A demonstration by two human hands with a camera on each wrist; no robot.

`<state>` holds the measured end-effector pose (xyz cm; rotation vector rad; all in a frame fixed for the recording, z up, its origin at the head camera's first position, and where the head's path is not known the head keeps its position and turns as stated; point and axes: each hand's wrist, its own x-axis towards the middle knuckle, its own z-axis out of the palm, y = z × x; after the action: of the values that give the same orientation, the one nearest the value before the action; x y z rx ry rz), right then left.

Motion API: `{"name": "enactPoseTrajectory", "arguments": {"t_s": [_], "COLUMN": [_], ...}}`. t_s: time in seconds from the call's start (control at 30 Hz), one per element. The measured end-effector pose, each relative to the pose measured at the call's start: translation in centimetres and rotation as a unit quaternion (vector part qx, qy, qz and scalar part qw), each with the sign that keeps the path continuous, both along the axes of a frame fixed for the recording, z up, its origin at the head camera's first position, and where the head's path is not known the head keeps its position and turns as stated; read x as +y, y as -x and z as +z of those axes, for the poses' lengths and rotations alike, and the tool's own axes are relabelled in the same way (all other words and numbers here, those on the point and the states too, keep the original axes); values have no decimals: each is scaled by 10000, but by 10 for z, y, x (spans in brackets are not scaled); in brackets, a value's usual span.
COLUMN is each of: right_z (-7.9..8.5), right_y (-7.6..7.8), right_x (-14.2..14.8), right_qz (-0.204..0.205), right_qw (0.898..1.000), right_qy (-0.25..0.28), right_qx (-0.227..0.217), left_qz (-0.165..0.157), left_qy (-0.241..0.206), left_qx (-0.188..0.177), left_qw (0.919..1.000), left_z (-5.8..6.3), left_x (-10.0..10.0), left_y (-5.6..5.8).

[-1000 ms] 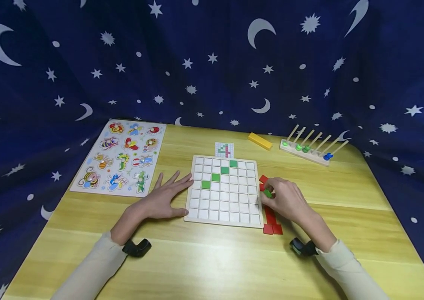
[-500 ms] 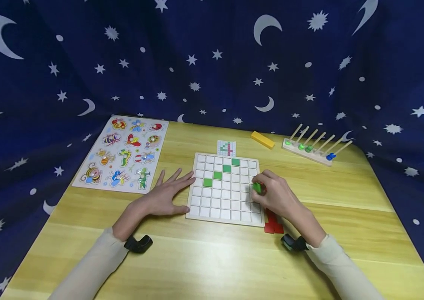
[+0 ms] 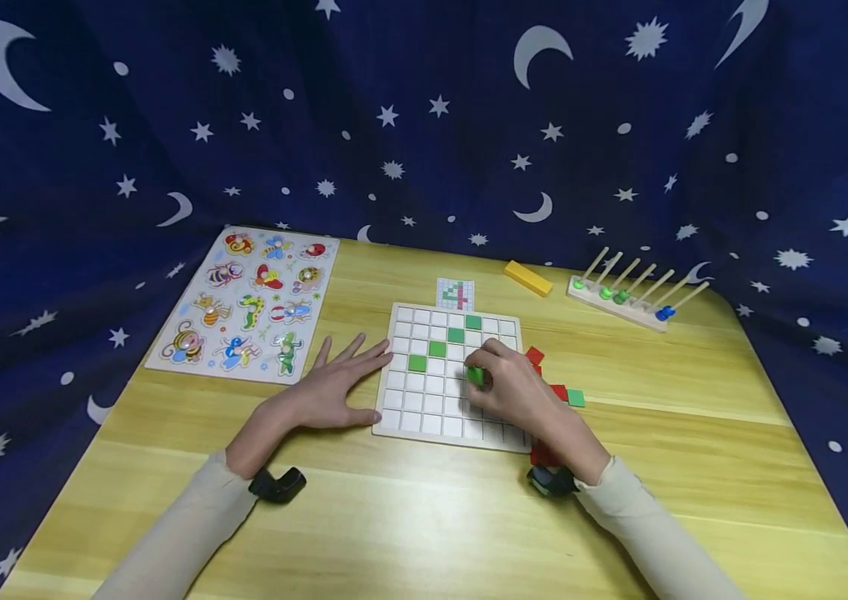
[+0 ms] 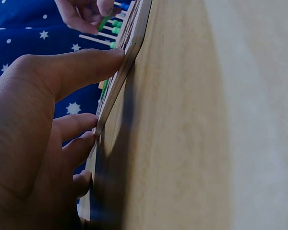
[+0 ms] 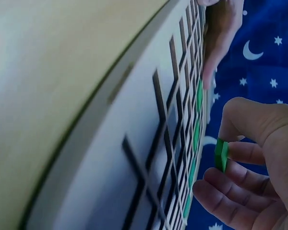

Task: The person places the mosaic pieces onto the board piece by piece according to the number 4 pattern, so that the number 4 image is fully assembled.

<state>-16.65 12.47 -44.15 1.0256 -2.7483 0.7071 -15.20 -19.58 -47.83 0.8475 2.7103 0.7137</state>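
A white gridded wooden board (image 3: 415, 382) lies on the table in the head view, with several green tiles (image 3: 436, 349) set along a diagonal. My left hand (image 3: 326, 396) rests at its left side, fingers spread and straight, thumb and fingertips on the edge. Over the right half of the grid, my right hand (image 3: 517, 392) pinches a small green square tile (image 5: 221, 154) between thumb and fingers. The right wrist view shows that tile held on edge, apart from the grid. A small pattern card (image 3: 456, 294) with green and red squares lies at the board's far edge.
Red tiles (image 3: 535, 357) and a loose green tile (image 3: 576, 398) lie right of the board, partly hidden by my right arm. An insect puzzle board (image 3: 244, 312) lies at left. At back right are a yellow block (image 3: 528, 278) and a peg rack with beads (image 3: 619, 304).
My right hand has carried the green tile left from the pile beside the board to over the grid. A loose green tile now shows among the red ones. My left hand stays put.
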Motion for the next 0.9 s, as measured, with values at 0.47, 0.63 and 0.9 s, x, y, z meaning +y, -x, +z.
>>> {"name": "enactPoseTrajectory", "arguments": {"t_s": [0.47, 0.63, 0.9], "right_z": [-11, -15, -13], "right_y": [1, 2, 1], "right_x": [-30, -35, -42], "right_qz": [454, 520, 610], "right_qw": [9989, 9978, 9965], "right_qy": [18, -98, -25], "right_qx": [125, 400, 563], "left_qz": [-29, -41, -4], "left_qy": [32, 58, 46], "left_qx": [66, 133, 50], "left_qw": [10000, 9999, 10000], "left_z": [-2, -3, -2], "left_x": [-2, -1, 0], "left_y": [1, 2, 0]}}
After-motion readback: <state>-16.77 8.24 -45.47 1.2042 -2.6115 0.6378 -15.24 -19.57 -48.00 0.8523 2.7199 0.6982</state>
